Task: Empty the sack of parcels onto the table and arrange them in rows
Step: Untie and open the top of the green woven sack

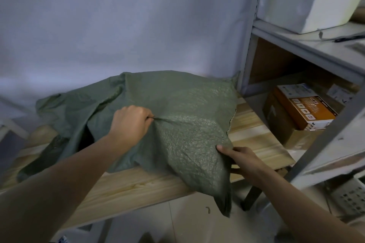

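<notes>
A green woven sack (177,104) lies bulging on the wooden table (138,185), its bottom corner hanging over the front edge. My left hand (130,122) pinches a fold of the sack's cloth near its middle. My right hand (241,159) grips the sack's right edge near the table's front, thumb on top. The sack's dark mouth (86,138) opens toward the left, partly behind my left forearm. No parcels are visible; the contents are hidden inside.
A grey metal shelf unit (308,49) stands close on the right, holding a white foam box (308,0) and an orange carton (304,106) on brown boxes. A pale wall is behind the table. Tiled floor lies below the front edge.
</notes>
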